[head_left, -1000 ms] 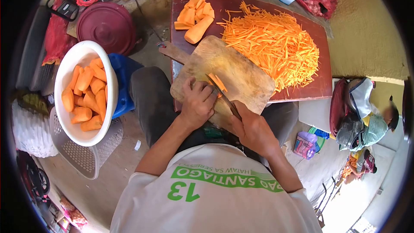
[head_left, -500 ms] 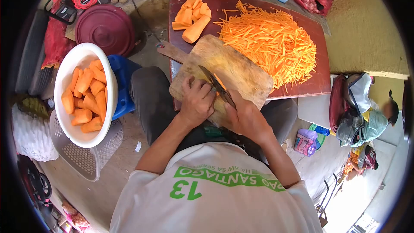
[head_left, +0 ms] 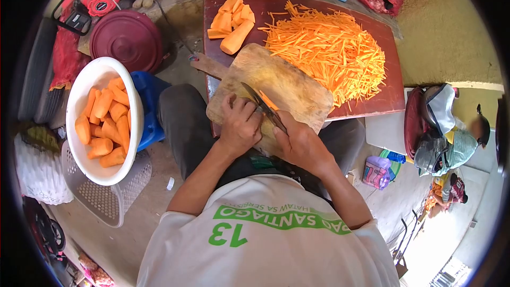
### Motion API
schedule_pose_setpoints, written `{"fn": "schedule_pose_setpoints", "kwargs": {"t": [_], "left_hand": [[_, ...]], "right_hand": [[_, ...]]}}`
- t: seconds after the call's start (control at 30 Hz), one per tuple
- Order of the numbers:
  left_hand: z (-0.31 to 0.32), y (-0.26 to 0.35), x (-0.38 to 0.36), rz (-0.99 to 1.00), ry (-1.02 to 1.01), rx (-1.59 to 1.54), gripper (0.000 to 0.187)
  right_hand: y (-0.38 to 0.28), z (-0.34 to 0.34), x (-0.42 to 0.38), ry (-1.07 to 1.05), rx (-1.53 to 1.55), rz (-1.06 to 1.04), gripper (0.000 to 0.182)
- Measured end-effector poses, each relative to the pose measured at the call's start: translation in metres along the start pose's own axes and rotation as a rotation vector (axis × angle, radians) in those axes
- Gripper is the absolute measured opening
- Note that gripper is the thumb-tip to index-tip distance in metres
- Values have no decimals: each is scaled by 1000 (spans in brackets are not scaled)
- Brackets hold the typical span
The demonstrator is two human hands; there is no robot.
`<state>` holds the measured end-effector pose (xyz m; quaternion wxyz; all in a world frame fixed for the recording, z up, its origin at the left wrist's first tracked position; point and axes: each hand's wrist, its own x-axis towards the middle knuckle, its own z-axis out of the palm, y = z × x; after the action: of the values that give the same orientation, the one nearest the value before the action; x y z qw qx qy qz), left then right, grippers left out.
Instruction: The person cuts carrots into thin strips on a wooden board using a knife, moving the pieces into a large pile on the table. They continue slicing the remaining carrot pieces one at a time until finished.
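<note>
My right hand point(head_left: 298, 141) is wrapped round a knife point(head_left: 264, 103), whose dark blade points up and left over the wooden chopping board point(head_left: 287, 77). Close beside the blade, my left hand point(head_left: 241, 123) has its fingers curled down on a carrot piece, which hand and blade hide almost wholly. Thin carrot strips point(head_left: 269, 100) show along the blade's right side. The board rests over my lap and the near edge of a dark red table point(head_left: 390, 77). A large heap of carrot strips point(head_left: 329, 53) lies on that table, with peeled carrot pieces point(head_left: 231, 25) to its left.
Left of my knee, a white basin point(head_left: 139, 122) of peeled carrots stands by a blue container point(head_left: 149, 95) and a grey perforated basket point(head_left: 114, 204). A maroon lid point(head_left: 126, 41) sits behind. A wooden handle point(head_left: 209, 66) juts out left of the board. Another person point(head_left: 456, 190) is far right.
More of the carrot strips shows at the right side of the blade. Both hands keep nearly the same place on the board. The whole view has shifted slightly.
</note>
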<state>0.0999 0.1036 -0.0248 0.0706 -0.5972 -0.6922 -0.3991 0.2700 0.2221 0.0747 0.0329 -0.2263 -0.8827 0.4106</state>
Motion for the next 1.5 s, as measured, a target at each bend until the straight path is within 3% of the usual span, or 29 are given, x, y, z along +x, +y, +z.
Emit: {"fn": "schedule_pose_setpoints", "kwargs": {"t": [0.27, 0.4, 0.6, 0.73, 0.87, 1.03, 1.17, 1.2, 1.3, 1.5], "left_hand": [[-1, 0, 3, -59, 66, -74, 16], [2, -6, 3, -132, 186, -168, 18], [-3, -5, 5, -126, 180, -153, 18], [-2, -5, 4, -142, 157, -157, 14], [-2, -3, 5, -124, 147, -140, 14], [-6, -1, 6, -141, 102, -136, 17], [-11, 5, 25, -146, 93, -155, 19], [-12, 9, 34, -124, 106, -162, 20], [-17, 21, 82, -52, 136, -190, 23], [18, 28, 175, 117, -20, -188, 56]], "right_hand": [[-4, -9, -16, 117, 115, 37, 38], [-10, -12, -30, 74, 156, 73, 38], [-2, -19, -44, -16, 19, 105, 36], [37, -45, -26, 78, -50, -11, 28], [85, -92, 5, 137, -86, 81, 26], [69, -147, 12, 295, -178, 158, 23], [57, -139, -12, 458, -535, -253, 29], [48, -139, -17, 408, -622, -264, 40], [52, -130, -33, 331, -784, -250, 52], [44, -126, -50, 423, -939, -353, 47]]}}
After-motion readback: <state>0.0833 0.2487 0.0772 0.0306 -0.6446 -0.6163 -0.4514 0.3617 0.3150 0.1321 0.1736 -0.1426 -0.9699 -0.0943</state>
